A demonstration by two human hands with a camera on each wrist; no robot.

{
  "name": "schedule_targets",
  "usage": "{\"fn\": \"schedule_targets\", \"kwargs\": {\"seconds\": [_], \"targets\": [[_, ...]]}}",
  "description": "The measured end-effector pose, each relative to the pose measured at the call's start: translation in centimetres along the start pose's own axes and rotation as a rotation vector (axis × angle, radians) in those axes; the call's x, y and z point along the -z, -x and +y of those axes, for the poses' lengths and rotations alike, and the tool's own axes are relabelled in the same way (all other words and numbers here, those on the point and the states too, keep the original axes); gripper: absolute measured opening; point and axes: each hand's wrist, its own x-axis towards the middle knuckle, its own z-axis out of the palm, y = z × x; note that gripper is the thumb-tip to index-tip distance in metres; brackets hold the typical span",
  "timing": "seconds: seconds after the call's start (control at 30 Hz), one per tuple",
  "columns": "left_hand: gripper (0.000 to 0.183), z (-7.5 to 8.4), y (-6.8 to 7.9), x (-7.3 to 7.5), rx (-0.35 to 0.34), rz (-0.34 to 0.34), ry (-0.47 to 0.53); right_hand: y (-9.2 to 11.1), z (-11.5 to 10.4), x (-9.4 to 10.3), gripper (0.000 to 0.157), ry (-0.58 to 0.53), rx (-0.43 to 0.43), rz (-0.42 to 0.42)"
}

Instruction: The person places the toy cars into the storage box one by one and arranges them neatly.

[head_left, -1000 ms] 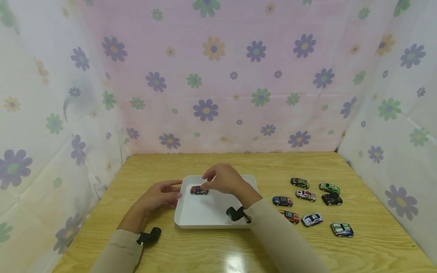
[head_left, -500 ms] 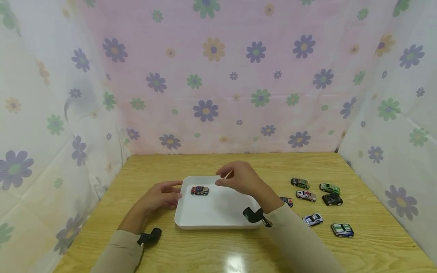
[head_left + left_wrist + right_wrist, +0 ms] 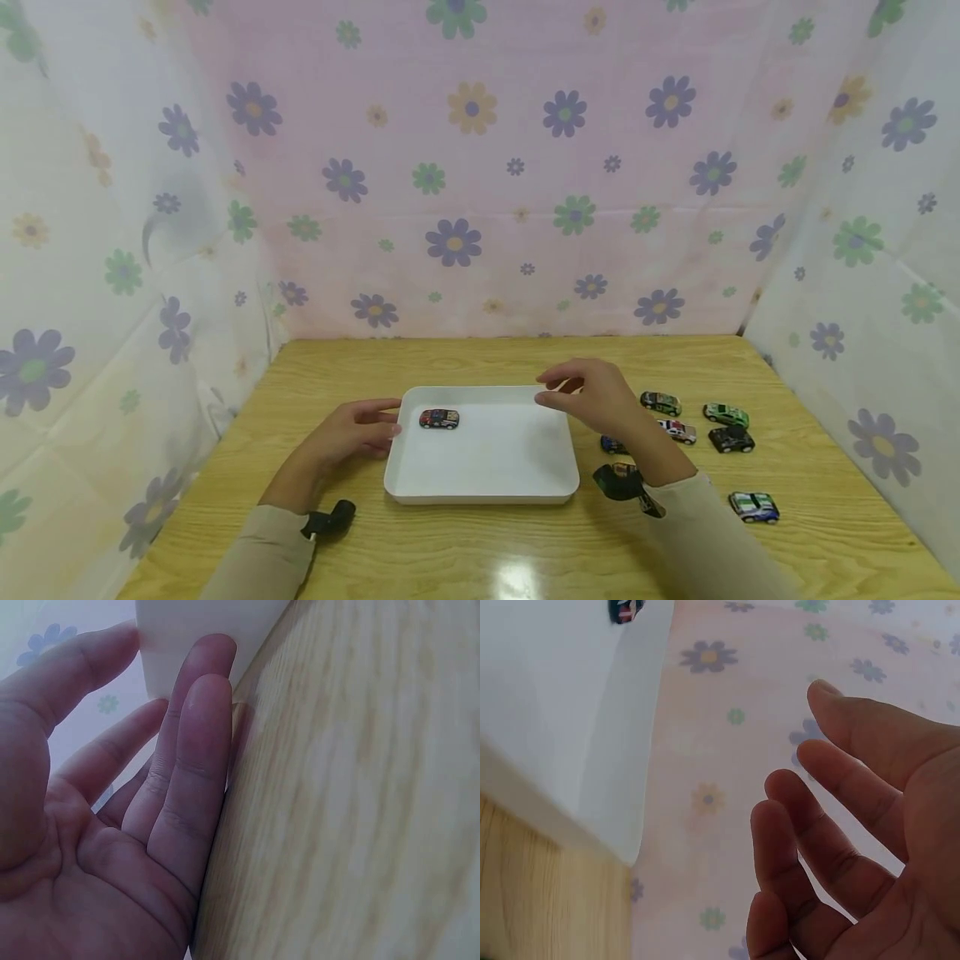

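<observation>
A white tray is set on the wood-grained tabletop, and one red-and-dark toy car is seated inside it, toward the far left corner. The tray's left wall is touched by the fingertips of the left hand, whose grip is spread wide with the fingers extended. The right hand is held in the air at the tray's far right corner, its fingers loosely bent and its grip parted by a narrow gap between thumb and forefinger. To the right, more toy cars are scattered, some partly hidden by the right forearm. The tabletop is backed by flowered cloth.
</observation>
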Motion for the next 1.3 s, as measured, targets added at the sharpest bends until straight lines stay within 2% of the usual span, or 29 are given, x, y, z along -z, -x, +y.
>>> {"fn": "schedule_targets", "kwargs": {"seconds": [0.33,0.6,0.8,0.9,1.07,1.3], "targets": [[0.068,0.1,0.0,0.0,0.004,-0.001,0.014,2.1,3.4,2.4,0.030,-0.025,-0.022,0.049],[0.069,0.0,0.1,-0.1,0.008,0.004,0.028,3.1,6.2,3.7,0.035,-0.031,-0.043,0.020],[0.069,0.1,-0.1,-0.1,0.010,-0.006,0.046,3.5,8.4,4.4,0.035,-0.095,-0.055,0.002],[0.067,0.1,0.0,-0.2,0.006,0.001,0.027,3.6,9.5,4.6,0.035,-0.128,-0.059,-0.025],[0.067,0.0,0.0,-0.2,0.002,0.000,0.014,3.9,11.1,4.9,0.039,-0.122,-0.055,-0.085],[0.067,-0.2,0.2,0.0,0.005,0.003,0.013,4.0,11.9,5.0,0.036,-0.154,-0.057,-0.158]]}}
